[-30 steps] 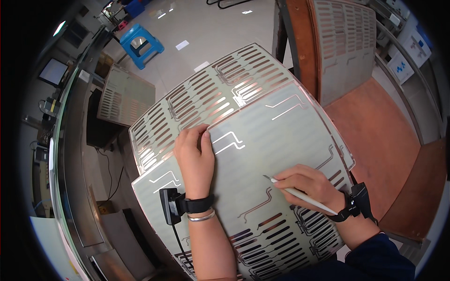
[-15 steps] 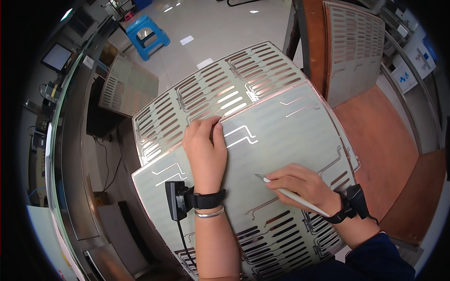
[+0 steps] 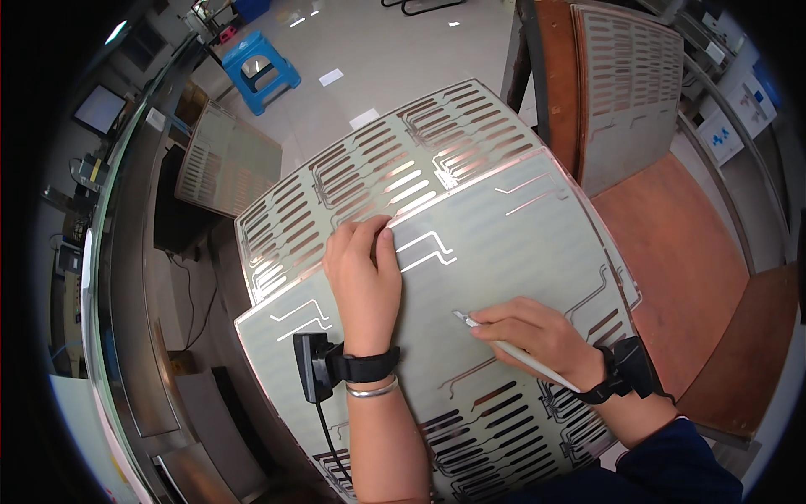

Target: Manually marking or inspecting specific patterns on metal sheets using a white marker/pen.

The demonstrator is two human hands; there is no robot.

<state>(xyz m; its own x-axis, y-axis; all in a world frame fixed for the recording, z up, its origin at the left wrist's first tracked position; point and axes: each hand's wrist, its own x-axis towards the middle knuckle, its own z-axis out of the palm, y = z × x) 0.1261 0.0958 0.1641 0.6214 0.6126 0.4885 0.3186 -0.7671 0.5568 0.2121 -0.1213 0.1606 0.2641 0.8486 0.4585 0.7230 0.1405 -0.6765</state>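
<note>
A large pale-green circuit board panel (image 3: 520,252) with copper traces lies tilted in front of me, on top of another such panel (image 3: 290,197) whose slotted copper pattern shows beyond its far edge. My left hand (image 3: 363,273) is closed over that far edge, fingers bent and the thumb at the edge; the fingertips are partly hidden. In my right hand (image 3: 537,336), a slim white-handled craft knife (image 3: 533,363) is held like a pen. Its blade points up and left over the bare middle of the top panel; whether the tip touches the surface, I cannot tell.
More patterned panels (image 3: 630,101) lean against a brown board at the right, above a reddish-brown surface (image 3: 672,244). Another panel (image 3: 235,155) stands at the left beside a metal-edged bench (image 3: 134,277). A blue stool (image 3: 260,71) is on the floor beyond.
The whole view has shifted slightly. Both hands keep nearly the same places on the panel, and the knife blade looks a little brighter, as if turned slightly.
</note>
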